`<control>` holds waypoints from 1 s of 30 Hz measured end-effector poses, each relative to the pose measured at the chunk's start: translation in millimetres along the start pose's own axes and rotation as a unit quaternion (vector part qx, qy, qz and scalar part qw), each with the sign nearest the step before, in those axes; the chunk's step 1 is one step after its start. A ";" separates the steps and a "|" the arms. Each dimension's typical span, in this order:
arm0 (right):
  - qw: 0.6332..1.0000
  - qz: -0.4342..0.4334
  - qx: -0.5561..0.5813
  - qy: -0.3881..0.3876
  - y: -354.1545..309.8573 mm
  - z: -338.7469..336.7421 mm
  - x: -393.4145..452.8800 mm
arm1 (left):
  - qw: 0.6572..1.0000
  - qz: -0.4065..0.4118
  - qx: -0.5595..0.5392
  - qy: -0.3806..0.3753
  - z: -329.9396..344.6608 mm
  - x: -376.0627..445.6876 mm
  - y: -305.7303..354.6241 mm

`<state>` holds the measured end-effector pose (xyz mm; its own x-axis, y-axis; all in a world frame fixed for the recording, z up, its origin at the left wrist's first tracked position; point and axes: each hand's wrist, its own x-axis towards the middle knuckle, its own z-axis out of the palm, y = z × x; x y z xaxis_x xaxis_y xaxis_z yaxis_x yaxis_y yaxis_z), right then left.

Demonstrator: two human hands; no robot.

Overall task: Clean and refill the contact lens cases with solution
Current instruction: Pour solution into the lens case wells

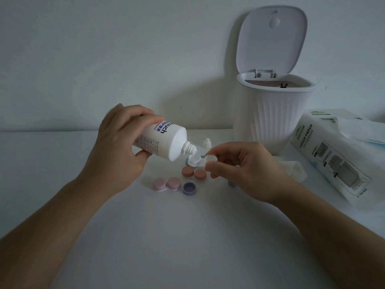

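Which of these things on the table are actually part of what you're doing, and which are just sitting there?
In use: solution bottle in left hand; open white lens case in right hand; bottle cap; pink case; salmon case; purple cap.

Lying about: bin; tissue pack; crumpled tissue.

So the big thing in the back is a white ribbed bin (273,113) sitting on the white table (187,236) against a plain wall (104,59), with its lid (270,38) flipped up and standing open over the rear of the rim. You can just see something pinkish inside the bin, can't tell what. Right of the bin there's a tissue pack (333,159) lying on its side, printed "TISSUE PAPER", with a sheet poking out of its top end. Between the pack and the bin's base, a crumpled tissue (293,170) lies on the table.
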<state>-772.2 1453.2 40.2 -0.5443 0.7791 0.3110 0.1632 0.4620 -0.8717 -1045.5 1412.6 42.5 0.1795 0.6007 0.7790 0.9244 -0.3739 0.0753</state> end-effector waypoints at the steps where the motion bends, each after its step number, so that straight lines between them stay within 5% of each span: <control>1: 1.000 0.002 -0.002 0.005 -0.1 0.0 0.0 | 1.000 -0.007 -0.009 0.002 -0.6 -0.3 0.8; 14: 1.000 0.012 -0.012 0.006 -0.1 -1.5 0.4 | 0.979 -0.156 -0.131 -0.016 -3.3 -7.1 -1.1; 30: 0.978 -0.031 -0.159 -0.131 1.4 -14.6 -1.5 | 0.940 -0.257 -0.222 -0.002 3.6 -13.8 -11.0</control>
<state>-759.2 1458.9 44.1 -0.7460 0.6300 0.2158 0.3487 0.6456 -0.6794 -1056.9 1411.0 28.7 -0.2510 0.7848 0.5666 0.6572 -0.2916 0.6950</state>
